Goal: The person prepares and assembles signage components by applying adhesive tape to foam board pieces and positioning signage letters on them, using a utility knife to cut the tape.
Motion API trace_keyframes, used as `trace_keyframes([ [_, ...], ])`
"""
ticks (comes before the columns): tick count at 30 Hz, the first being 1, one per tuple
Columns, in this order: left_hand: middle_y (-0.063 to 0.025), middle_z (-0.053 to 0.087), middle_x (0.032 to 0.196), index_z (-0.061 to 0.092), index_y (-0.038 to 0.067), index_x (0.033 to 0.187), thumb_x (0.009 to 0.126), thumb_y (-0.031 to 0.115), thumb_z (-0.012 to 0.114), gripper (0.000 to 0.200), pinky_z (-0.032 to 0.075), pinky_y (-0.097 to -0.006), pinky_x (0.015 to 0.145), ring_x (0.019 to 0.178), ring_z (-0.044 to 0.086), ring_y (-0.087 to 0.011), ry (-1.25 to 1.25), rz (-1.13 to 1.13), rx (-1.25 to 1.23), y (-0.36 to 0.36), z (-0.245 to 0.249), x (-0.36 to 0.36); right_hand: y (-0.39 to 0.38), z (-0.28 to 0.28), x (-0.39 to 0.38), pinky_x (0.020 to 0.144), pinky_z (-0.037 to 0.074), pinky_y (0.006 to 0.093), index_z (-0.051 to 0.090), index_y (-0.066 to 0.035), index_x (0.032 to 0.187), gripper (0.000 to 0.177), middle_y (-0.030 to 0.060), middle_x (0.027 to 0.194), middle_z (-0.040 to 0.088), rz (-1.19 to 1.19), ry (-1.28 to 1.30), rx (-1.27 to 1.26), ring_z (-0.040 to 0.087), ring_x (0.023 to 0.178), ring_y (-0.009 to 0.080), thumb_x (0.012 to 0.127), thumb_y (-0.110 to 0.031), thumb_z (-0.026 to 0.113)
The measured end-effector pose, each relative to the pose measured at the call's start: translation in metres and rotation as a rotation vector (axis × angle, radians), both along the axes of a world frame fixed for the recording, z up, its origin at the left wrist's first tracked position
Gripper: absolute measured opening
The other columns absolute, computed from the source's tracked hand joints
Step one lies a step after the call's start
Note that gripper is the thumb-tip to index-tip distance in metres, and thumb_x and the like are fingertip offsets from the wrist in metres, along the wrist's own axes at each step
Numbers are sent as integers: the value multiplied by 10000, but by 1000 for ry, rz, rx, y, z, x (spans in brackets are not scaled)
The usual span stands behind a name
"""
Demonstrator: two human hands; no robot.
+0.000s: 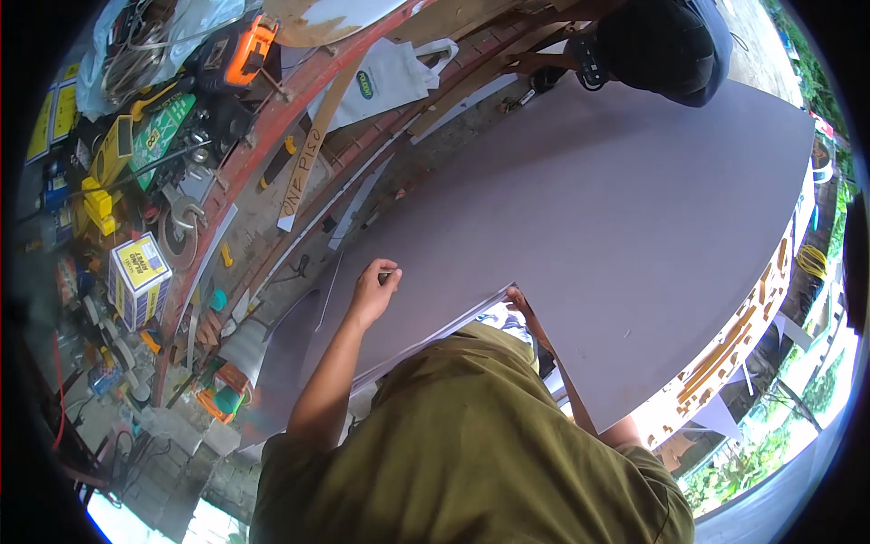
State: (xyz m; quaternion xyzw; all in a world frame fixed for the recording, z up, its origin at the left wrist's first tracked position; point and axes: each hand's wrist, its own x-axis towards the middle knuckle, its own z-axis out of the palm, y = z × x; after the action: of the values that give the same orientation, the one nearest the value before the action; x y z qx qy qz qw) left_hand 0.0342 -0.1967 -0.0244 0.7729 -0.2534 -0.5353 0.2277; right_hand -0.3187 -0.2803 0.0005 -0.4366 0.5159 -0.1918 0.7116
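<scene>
A large grey sheet point(580, 208) spreads in front of me, with a corner cut out near my waist. Above its left part is my left hand point(379, 279), fingers curled together around something small and dark that I cannot make out. My right hand point(518, 297) is at the inner corner of the cut-out, with its fingertips on the sheet's edge. The rest of that hand and forearm is hidden beneath the sheet.
A co-worker point(657, 50) leans over the sheet's far edge. On the left, a red metal frame point(272, 122) borders tools, a rivet box point(140, 272) and an orange tape measure point(252, 50). A white bag point(381, 86) lies beyond the sheet.
</scene>
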Motion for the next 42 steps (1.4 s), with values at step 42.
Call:
trace_keyframes([
  [42, -202, 649, 1199, 617, 60, 1212, 966, 366, 658, 395, 492, -429, 979, 1145, 627, -353, -71, -21, 245, 72, -31, 16, -10, 16, 9, 954, 540, 409, 677, -17, 1110, 508, 122, 1031, 701, 154, 306, 163, 678, 995, 235, 995, -509, 620],
])
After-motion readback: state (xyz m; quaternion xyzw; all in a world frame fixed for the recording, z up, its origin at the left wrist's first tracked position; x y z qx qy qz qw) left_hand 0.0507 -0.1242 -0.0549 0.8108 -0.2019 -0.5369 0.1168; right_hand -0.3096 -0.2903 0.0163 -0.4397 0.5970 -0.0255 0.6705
